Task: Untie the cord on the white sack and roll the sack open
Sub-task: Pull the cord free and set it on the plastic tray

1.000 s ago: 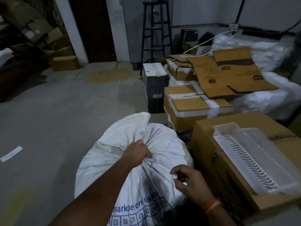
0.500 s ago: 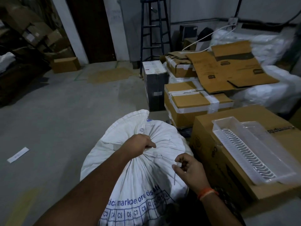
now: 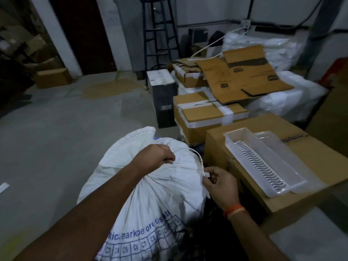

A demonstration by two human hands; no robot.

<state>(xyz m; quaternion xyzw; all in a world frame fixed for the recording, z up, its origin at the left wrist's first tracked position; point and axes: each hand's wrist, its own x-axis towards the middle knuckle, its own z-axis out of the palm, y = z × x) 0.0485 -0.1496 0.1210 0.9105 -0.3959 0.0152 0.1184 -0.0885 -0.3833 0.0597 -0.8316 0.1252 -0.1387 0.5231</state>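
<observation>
A full white woven sack (image 3: 150,200) with blue printing stands on the floor right in front of me. Its neck is bunched at the top, and my left hand (image 3: 157,156) is clenched around that gathered neck. A thin white cord (image 3: 197,159) arcs from the neck out to the right. My right hand (image 3: 219,180) pinches the cord's end between thumb and fingers, beside the sack's right shoulder. The sack's loose top flap sticks up behind my left hand.
A large cardboard box (image 3: 310,161) carrying a clear plastic tray (image 3: 263,162) stands close on the right. More taped boxes (image 3: 205,113), a flattened carton and white bags pile up behind it. A blue step stool (image 3: 160,34) stands at the back. Bare concrete floor (image 3: 56,138) lies to the left.
My right hand has moved right and pulled a length of cord out from the neck; the cord now shows as a loose arc. My left hand keeps its grip on the neck.
</observation>
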